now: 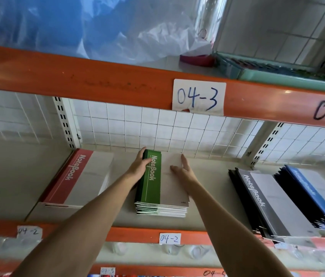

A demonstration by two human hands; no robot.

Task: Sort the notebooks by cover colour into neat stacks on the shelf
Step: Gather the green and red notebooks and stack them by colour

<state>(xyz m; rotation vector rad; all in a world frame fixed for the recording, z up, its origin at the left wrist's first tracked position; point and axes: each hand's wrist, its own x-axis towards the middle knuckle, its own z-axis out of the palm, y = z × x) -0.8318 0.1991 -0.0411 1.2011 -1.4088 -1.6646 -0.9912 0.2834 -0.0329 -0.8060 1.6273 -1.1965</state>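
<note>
A stack of green-spined notebooks (153, 188) lies in the middle of the shelf (121, 214). My left hand (138, 165) lies along the stack's left edge, thumb on the top green cover and fingers reaching the far corner. My right hand (183, 167) rests flat on the top notebook's grey cover, fingers spread. To the left a red-spined notebook stack (77, 176) sits on a white box. At the right lie a grey-and-black stack (265, 198) and a blue stack (309, 194), both fanned and uneven.
An orange beam (97, 82) labelled 04-3 runs overhead, with plastic sheeting (77, 27) above it. The shelf's front beam (137, 234) carries 04-2 labels. A white upright (65, 122) stands at the back left and another at the right. White tiles cover the back wall.
</note>
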